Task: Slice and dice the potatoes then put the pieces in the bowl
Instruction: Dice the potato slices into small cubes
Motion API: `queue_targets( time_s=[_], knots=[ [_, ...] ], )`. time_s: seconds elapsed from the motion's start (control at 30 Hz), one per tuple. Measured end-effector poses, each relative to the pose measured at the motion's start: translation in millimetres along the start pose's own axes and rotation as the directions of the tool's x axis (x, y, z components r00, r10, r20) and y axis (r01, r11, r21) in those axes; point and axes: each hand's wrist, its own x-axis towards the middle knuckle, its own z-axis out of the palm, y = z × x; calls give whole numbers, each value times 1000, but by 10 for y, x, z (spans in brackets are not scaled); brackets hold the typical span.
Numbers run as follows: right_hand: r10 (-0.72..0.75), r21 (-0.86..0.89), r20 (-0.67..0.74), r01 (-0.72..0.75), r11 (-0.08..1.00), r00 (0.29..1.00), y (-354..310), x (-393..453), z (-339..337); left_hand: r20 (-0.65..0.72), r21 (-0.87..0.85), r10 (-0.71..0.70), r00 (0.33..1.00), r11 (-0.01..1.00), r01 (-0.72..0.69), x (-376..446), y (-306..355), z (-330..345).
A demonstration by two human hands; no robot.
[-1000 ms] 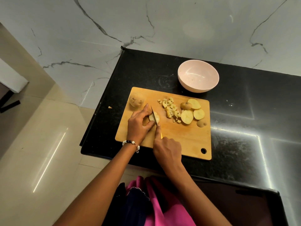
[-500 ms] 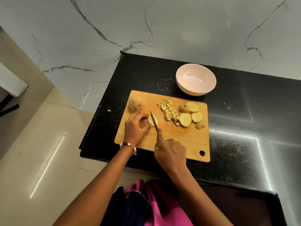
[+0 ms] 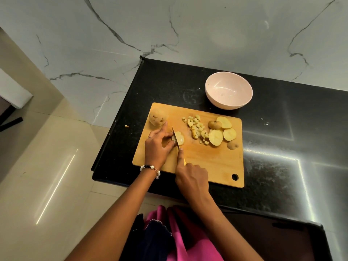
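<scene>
On the wooden cutting board (image 3: 211,162) my left hand (image 3: 158,146) pinches a potato slice (image 3: 179,138) flat against the wood. My right hand (image 3: 192,178) grips a knife (image 3: 176,137), index finger along its spine, with the blade down in that slice. A pile of diced potato (image 3: 196,129) lies mid-board. Several round slices (image 3: 222,131) and end pieces sit to its right. A whole potato (image 3: 157,117) rests at the board's far left corner. The empty pink bowl (image 3: 228,90) stands behind the board.
The board lies on a black counter (image 3: 282,138) whose left edge drops to a tiled floor. A small potato scrap (image 3: 126,126) sits on the counter left of the board. A marble wall rises behind.
The knife blade has come down from just above the slice into it. My left hand stays on the slice, fingers a little closer to the blade.
</scene>
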Motion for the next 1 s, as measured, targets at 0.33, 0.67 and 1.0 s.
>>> queue_targets(
  time_s=[0.33,0.67,1.0],
  knots=[
    [78,130,46,-84,988,996,161,-235,-314,43,-23,-37,998,999,38,4,20,-53],
    [238,172,58,-245,954,970,416,-66,-282,-59,496,-252,966,833,247,-125,479,179],
    [203,228,105,-223,948,973,481,-109,-204,293,342,-240,926,930,133,259,426,132]
  ],
)
